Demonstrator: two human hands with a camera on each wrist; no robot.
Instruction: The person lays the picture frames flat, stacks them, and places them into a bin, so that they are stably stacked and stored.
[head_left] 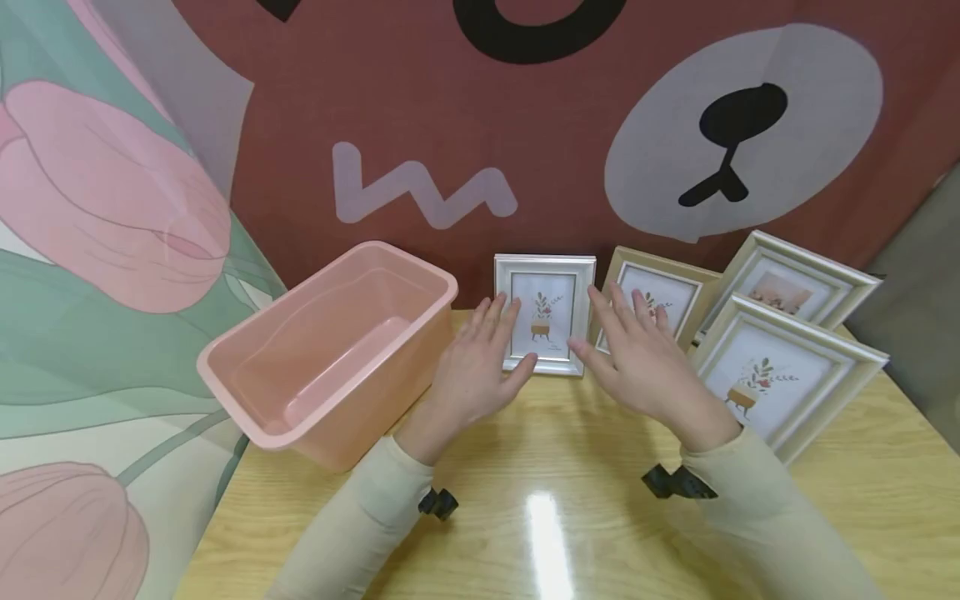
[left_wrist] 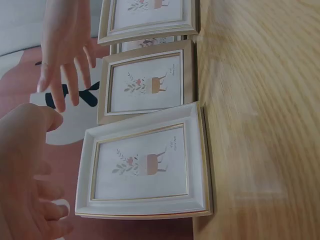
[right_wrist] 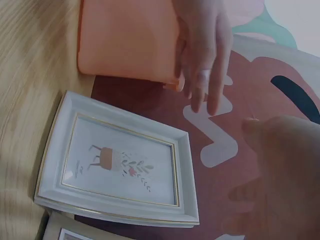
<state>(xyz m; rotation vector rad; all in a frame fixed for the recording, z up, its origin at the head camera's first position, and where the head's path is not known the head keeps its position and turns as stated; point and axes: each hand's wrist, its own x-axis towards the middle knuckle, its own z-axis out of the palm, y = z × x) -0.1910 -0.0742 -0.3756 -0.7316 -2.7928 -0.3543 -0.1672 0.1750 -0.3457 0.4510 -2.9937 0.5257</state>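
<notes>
A small white picture frame (head_left: 514,364) with a gold inner line stands upright at the back of the table, around a print of a potted plant. On its left side is my left hand (head_left: 474,367), fingers extended. My right hand (head_left: 647,360) is on its other side with fingers spread, partly covering a tan-edged frame (head_left: 686,323). Both wrist views show a gap between the hands and the white frame (left_wrist: 145,207), and neither hand holds anything. The same white frame (right_wrist: 117,212) appears whole in the right wrist view.
Left of the white frame stands a pink plastic bin (head_left: 375,400), its inside visible. On the right, a large cream frame (head_left: 813,417) leans in front of another frame (head_left: 843,304) with a pinkish photo. Behind the wooden table (head_left: 495,517) hangs a printed bear cloth (head_left: 555,142).
</notes>
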